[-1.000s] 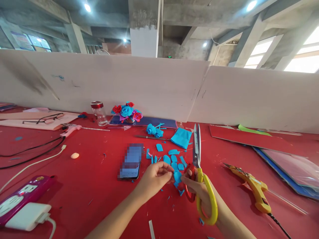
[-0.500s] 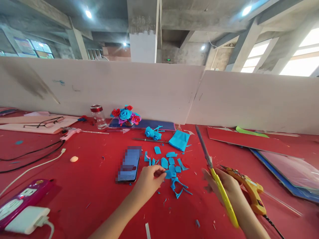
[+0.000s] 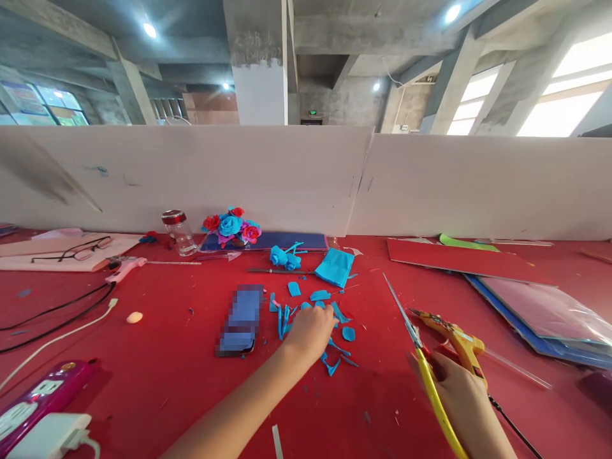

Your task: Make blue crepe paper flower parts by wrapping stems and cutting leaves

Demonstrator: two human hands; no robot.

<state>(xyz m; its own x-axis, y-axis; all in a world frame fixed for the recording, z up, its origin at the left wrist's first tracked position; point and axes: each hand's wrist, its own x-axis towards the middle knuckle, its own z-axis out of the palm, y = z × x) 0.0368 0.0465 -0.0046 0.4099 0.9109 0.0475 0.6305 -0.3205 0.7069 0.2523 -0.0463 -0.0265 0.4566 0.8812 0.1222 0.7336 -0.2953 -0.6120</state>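
Observation:
My left hand (image 3: 312, 330) is over a cluster of blue petal-shaped pieces, fingers curled down onto them; it hides some pieces, and whatever its fingertips hold cannot be made out. A loose blue petal (image 3: 349, 333) lies just right of it. Thin blue offcuts (image 3: 331, 364) are below the fingers. Yellow-handled scissors (image 3: 434, 394) are in my right hand (image 3: 461, 395), blades pointing forward and left. A folded blue sheet (image 3: 335, 268) and blue paper roses (image 3: 285, 257) lie farther back.
A yellow glue gun (image 3: 459, 344) lies beside my right hand. A phone (image 3: 240, 319) is left of the petals. Farther back stand a glass jar (image 3: 179, 233) and a flower arrangement (image 3: 231, 226). A pink glue gun (image 3: 127, 269) and a power strip (image 3: 45, 395) are at left.
My left hand has moved right and forward onto the petals, covering several of them. My right hand still has the scissors, now lower. The whole view has shifted slightly.

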